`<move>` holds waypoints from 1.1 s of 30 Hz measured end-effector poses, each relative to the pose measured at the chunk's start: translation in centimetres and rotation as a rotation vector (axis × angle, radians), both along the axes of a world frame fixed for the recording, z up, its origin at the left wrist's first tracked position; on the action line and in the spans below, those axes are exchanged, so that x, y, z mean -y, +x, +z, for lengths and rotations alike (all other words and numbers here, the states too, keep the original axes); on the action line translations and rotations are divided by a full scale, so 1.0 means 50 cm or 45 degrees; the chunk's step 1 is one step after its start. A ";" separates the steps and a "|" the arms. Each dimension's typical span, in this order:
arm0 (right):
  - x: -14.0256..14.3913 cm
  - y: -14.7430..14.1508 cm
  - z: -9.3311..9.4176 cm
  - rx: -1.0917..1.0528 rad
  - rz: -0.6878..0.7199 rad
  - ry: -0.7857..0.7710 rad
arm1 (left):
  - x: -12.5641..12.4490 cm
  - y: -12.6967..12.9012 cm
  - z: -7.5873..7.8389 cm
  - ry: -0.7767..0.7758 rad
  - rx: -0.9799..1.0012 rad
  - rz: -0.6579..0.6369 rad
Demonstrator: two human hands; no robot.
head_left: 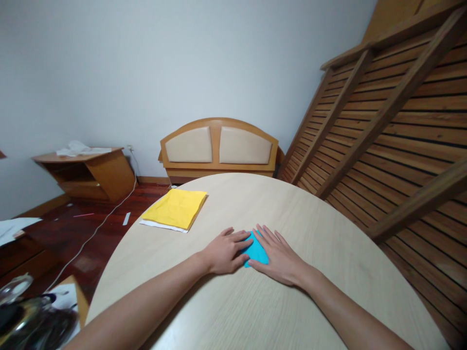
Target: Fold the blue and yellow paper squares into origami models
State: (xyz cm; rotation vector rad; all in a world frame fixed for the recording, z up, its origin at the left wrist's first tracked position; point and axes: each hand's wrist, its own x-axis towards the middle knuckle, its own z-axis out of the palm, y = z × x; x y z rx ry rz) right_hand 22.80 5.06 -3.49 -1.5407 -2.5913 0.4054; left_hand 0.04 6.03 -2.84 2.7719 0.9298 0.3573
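"Well, what lies nearest us?"

"Bare table (248,311), then our left hand (226,253) and our right hand (282,257), with the blue paper (257,250) flat on the table between them."

"How do our fingers stand?"

"Both sets look laid out rather than curled. On the right they are fanned apart, pointing away from us and a little left, the thumb along the near edge of the paper. On the left they point rightward, somewhat parted, their tips lying over its left side. We see no clear pinch on either hand, though the undersides are hidden."

"Which hand is nearer the paper?"

"Neither — both touch it. Our right seems to cover more, since the palm side comes over its right edge, while our left reaches it mainly with the fingertips and thumb."

"And its long axis?"

"We cannot tell; too much of its outline is under our fingers. What shows widens towards us."

"Beyond that?"

"The yellow paper (177,206), well apart to the far left near the table's edge, with white paper (164,226) showing beneath it. Farther off stands a headboard (216,146) against the wall (219,58)."
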 end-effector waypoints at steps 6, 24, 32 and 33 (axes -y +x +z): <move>-0.010 0.045 0.009 -0.014 -0.010 -0.072 | -0.002 -0.001 -0.003 -0.064 -0.073 0.091; 0.001 0.074 0.046 -0.017 0.176 0.056 | 0.000 -0.002 -0.005 0.071 0.067 -0.009; 0.000 0.074 0.058 -0.027 0.243 0.117 | -0.002 -0.001 -0.010 0.067 0.088 0.005; 0.001 0.074 0.062 -0.025 0.255 0.124 | -0.002 -0.001 -0.010 0.069 0.088 0.008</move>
